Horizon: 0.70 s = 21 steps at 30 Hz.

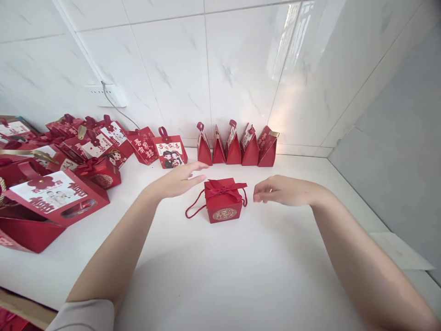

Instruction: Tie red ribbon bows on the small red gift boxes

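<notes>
A red gift box (223,208) with a ribbon bow on top stands upright on the white table (220,276). Its front bears a round gold emblem, and a red cord handle (196,210) loops out at its left side. My left hand (181,178) hovers at the box's upper left, thumb and fingers apart, holding nothing. On the other side, my right hand (280,191) is just right of the box, not touching it. Its fingers are bent and partly overlap, with a gap to the box; nothing shows in them.
Several red triangular boxes (233,149) stand in a row against the tiled wall (241,69). Left of them is a box with a cartoon couple (171,154). A heap of red gift boxes (55,193) fills the left side. A wall socket (106,95) has a grey cable.
</notes>
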Each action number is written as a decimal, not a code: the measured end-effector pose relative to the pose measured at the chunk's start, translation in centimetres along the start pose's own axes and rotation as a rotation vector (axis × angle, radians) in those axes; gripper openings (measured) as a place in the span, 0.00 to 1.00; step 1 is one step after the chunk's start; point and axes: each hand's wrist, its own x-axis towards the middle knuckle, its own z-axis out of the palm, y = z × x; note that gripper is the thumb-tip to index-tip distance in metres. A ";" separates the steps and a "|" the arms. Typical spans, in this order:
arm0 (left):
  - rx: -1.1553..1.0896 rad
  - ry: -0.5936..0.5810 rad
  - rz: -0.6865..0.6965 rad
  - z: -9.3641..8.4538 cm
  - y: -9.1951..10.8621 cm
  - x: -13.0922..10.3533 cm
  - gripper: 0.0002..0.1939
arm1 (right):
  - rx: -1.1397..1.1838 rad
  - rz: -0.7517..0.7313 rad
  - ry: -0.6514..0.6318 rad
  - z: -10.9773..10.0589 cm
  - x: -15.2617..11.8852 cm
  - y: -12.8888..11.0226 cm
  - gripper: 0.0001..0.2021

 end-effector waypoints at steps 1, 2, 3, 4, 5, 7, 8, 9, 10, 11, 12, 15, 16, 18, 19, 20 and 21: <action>-0.080 -0.019 0.021 0.7 0.2 0.2 0.24 | 0.032 -0.047 -0.078 0.2 -0.2 -0.7 0.10; -0.141 -0.048 0.024 1.2 0.4 0.3 0.25 | 0.060 -0.084 -0.139 0.3 -0.4 -1.2 0.10; -0.178 -0.085 0.012 1.4 0.5 0.3 0.26 | 0.081 -0.110 -0.178 0.5 -0.5 -1.5 0.10; -0.191 -0.126 -0.013 1.5 0.6 0.2 0.26 | 0.092 -0.121 -0.190 0.7 -0.5 -1.7 0.11; -0.181 -0.153 -0.045 1.3 0.6 0.1 0.27 | 0.094 -0.121 -0.182 0.8 -0.5 -1.7 0.12; -0.097 -0.128 -0.102 0.8 0.7 -0.3 0.27 | 0.074 -0.089 -0.126 0.8 -0.5 -1.4 0.17; -0.036 -0.074 -0.112 0.5 0.9 -0.6 0.27 | 0.058 -0.064 -0.094 0.8 -0.5 -1.2 0.20; 0.027 -0.007 -0.108 0.3 1.1 -0.8 0.27 | 0.043 -0.041 -0.067 0.8 -0.5 -1.0 0.22; 0.081 0.058 -0.095 0.2 1.4 -1.1 0.27 | 0.033 -0.025 -0.047 0.7 -0.5 -0.8 0.23; 0.116 0.105 -0.078 0.3 1.8 -1.3 0.27 | 0.026 -0.017 -0.034 0.6 -0.5 -0.6 0.24; 0.128 0.122 -0.058 0.7 2.3 -1.5 0.27 | 0.024 -0.015 -0.028 0.6 -0.5 -0.4 0.23; 0.108 0.077 0.012 2.8 3.6 -1.9 0.30 | 0.021 -0.015 -0.044 0.7 -0.2 0.0 0.22; 0.126 0.065 0.026 3.8 4.0 -1.9 0.33 | 0.009 -0.015 -0.052 0.9 0.1 0.2 0.21; 0.226 0.073 -0.007 5.7 4.8 -2.0 0.41 | -0.024 -0.020 -0.071 1.3 1.0 0.8 0.20; 0.277 0.066 -0.043 6.5 5.1 -2.0 0.44 | -0.036 -0.025 -0.087 1.6 1.6 1.3 0.20; 0.312 0.060 -0.092 7.2 5.4 -2.0 0.45 | -0.037 -0.032 -0.114 2.0 2.3 1.9 0.19; 0.332 0.042 -0.140 7.7 5.6 -2.1 0.46 | -0.020 -0.031 -0.155 2.4 3.0 2.5 0.18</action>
